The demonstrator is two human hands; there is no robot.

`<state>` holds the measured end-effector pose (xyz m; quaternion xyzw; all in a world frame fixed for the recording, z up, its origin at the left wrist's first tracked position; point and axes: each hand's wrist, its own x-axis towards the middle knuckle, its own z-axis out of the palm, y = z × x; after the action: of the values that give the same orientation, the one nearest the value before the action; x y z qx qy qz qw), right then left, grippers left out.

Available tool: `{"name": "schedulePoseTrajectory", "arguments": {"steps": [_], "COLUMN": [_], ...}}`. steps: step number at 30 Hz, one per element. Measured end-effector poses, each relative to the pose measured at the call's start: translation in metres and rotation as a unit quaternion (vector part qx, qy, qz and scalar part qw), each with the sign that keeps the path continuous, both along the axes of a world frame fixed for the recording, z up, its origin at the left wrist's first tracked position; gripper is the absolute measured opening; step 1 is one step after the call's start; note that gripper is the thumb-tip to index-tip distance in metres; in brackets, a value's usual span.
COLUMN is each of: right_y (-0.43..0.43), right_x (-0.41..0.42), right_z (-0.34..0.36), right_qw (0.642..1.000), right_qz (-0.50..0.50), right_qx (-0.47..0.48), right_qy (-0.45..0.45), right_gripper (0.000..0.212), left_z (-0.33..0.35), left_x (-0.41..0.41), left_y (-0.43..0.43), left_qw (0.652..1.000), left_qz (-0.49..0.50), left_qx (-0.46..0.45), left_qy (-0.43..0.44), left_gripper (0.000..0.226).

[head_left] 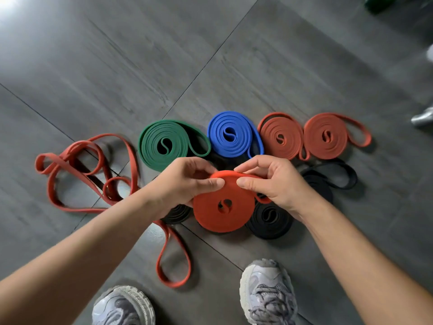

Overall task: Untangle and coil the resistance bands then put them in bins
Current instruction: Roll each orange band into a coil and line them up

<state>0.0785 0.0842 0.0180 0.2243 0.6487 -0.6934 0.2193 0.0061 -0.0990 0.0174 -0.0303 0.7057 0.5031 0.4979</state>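
Two curled hands (185,184) (273,184) around red coil (222,215)

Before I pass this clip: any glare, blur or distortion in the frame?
Head view: glare whitens the floor at top left; wide-angle stretch at edges; corners blur, notably the green object top right; left hand, right hand and red coil are sharp.

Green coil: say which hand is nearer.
Left. The left hand is just below the green coil; the right hand is farther right, below the blue coil. Both grip the red coil.
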Motion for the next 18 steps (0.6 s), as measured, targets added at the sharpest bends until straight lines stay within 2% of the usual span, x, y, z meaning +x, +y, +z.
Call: {"name": "schedulePoseTrajectory", "arguments": {"steps": [3, 8, 10, 18], "right_y": [0.001, 0.005, 0.006, 0.011], "right_x": [-0.003, -0.013, -0.014, -0.004], "right_z": [-0.001, -0.003, -0.005, -0.013], "right_qw": [1.000, 0.999, 0.997, 0.977], "right_qz": [0.009, 0.011, 0.019, -0.005], "right_qx": [0.001, 0.025, 0.065, 0.183], "right_qy": [-0.007, 0.017, 0.033, 0.106], "right_gripper": [0.017, 0.021, 0.021, 0.031], "left_z": [-0.002, -0.006, -0.008, -0.018], "left_x": [0.002, -0.004, -0.002, 0.005], "left_y": [0.006, 0.003, 0.001, -0.004], "left_qw": [0.999, 0.996, 0.992, 0.972], "left_qz": [-0.046, 0.032, 0.056, 0.147], "left_qx": [-0.002, 0.030, 0.043, 0.091], "left_qy": [0.013, -0.078, -0.104, -0.161], "left_gripper": [0.011, 0.018, 0.020, 0.026]}}
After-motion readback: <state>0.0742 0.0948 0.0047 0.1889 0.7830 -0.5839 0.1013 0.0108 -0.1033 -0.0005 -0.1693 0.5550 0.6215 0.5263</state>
